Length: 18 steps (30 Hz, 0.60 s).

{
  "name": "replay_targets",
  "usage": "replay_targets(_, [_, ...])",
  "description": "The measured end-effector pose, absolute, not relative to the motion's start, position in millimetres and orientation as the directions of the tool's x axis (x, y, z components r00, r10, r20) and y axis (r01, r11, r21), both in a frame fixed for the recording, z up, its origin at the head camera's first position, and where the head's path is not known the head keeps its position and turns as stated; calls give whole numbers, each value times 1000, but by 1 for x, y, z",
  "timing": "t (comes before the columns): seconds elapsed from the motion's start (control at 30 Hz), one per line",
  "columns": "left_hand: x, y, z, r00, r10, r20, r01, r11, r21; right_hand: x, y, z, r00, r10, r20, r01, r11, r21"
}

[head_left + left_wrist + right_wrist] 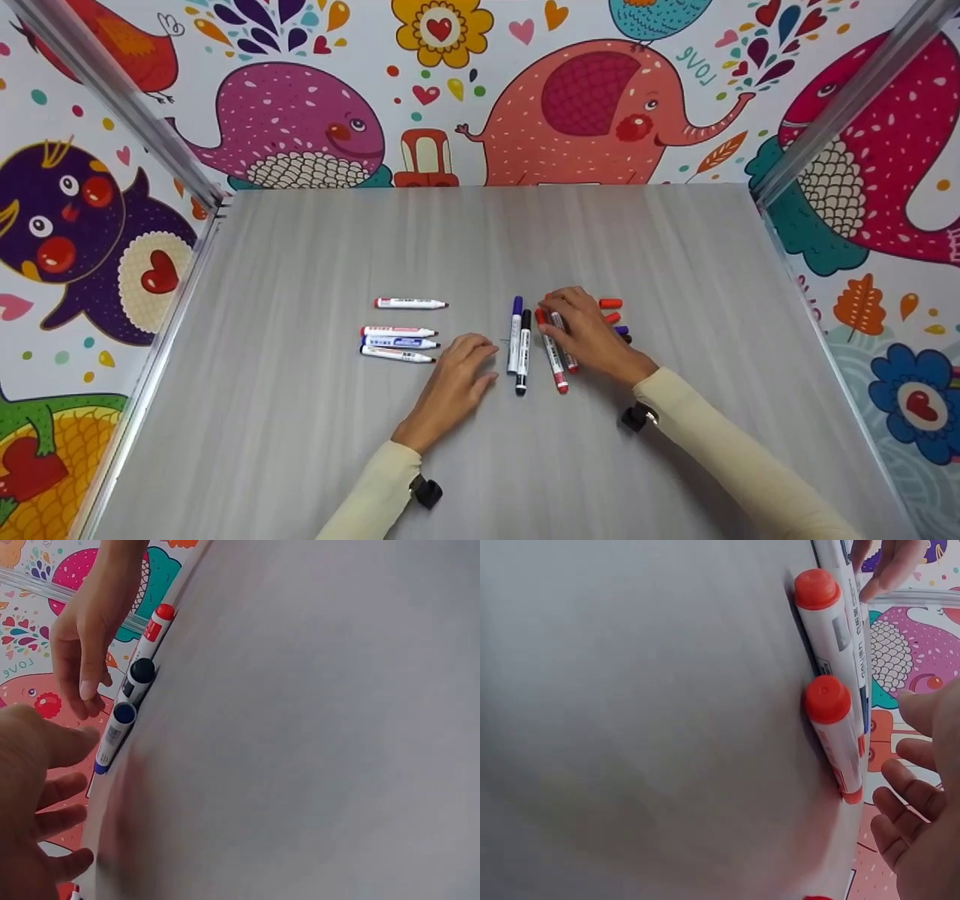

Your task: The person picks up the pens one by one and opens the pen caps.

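Note:
On the table, several whiteboard markers stand in a loose row: a blue-ended marker [514,341], a black marker [523,352], a red marker [553,352] and another red marker [836,742]. My right hand [589,330] hovers over the red pair, fingers loosely bent; the right wrist view shows a gap between its fingers and the markers. Left of the blue-ended marker, my left hand [456,375] has its fingers spread and holds nothing. Beside it lie uncapped markers with dark tips pointing right: a blue marker [400,343], a black-ended marker [397,354] and a red-ended marker [399,331].
Another uncapped red-ended marker [411,304] lies farther back on the left. Right of my right hand are loose caps, including a red cap [610,304] and a blue cap [621,330], partly hidden by the hand. Patterned walls surround the grey table [300,450].

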<state>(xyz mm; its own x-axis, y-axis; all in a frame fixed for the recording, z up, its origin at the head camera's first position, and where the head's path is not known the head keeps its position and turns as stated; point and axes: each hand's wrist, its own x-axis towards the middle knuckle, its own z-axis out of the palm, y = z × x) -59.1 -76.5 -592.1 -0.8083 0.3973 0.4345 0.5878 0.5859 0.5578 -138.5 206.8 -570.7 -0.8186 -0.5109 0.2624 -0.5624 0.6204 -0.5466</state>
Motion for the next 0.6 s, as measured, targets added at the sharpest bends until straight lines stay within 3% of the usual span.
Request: replay_targets(0.6, [-64,-54,-598,-818,409,404,575,603,553,-153,184,-575,-825,-540,166,-531,641,-554])
